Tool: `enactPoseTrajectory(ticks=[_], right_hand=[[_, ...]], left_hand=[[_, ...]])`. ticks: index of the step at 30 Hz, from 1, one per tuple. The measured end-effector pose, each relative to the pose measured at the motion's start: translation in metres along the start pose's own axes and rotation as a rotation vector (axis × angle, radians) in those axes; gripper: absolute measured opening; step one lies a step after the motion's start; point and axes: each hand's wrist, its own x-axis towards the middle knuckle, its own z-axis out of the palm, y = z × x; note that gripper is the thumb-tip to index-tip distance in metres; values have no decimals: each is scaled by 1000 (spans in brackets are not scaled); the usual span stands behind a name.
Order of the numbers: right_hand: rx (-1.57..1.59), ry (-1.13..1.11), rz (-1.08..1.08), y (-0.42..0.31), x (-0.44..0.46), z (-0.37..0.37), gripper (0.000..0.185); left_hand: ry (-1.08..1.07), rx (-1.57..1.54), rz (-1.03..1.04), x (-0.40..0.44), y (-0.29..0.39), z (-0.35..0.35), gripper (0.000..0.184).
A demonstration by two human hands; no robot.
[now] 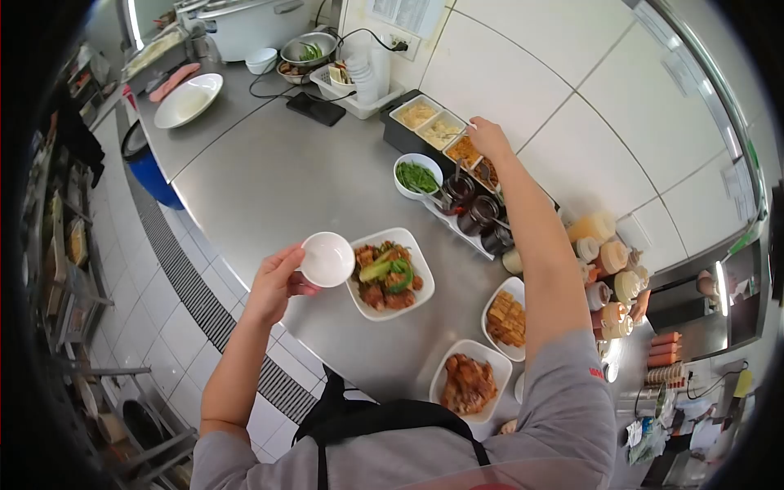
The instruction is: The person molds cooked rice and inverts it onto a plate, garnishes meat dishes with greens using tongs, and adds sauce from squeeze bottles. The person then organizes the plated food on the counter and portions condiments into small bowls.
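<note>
My left hand (282, 278) grips a small white bowl (327, 260) by its rim, tilted so that its inside faces me; it looks empty. Just right of it stands a square white dish (418, 273) of browned meat pieces topped with green vegetables. My right hand (488, 139) is stretched out over the black condiment rack (398, 137), its fingers closed on the thin handle of a spoon (455, 134). Beneath that hand are white tubs of pale minced toppings (441, 131) and orange-brown toppings (464, 152). The spoon's tip is hard to make out.
Dark sauce jars (478, 215) and a bowl of chopped greens (416, 175) stand by the rack. Dishes of sliced fried food (506, 318) and roasted meat (469, 384) sit nearer me. A phone (316, 109) and white plate (189, 101) lie farther left; sauce bottles (612, 257) are at right.
</note>
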Motion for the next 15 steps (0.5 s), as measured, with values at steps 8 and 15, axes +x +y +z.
enactPoseTrajectory(ticks=[8,15], right_hand=[[-302,-373,106,-9,37,17,22],[-375,-156,-48,-19,11,33,24]], left_hand=[[-18,-53,9,117,24,-29,42],[-93,-102,64,234,34,33,42]])
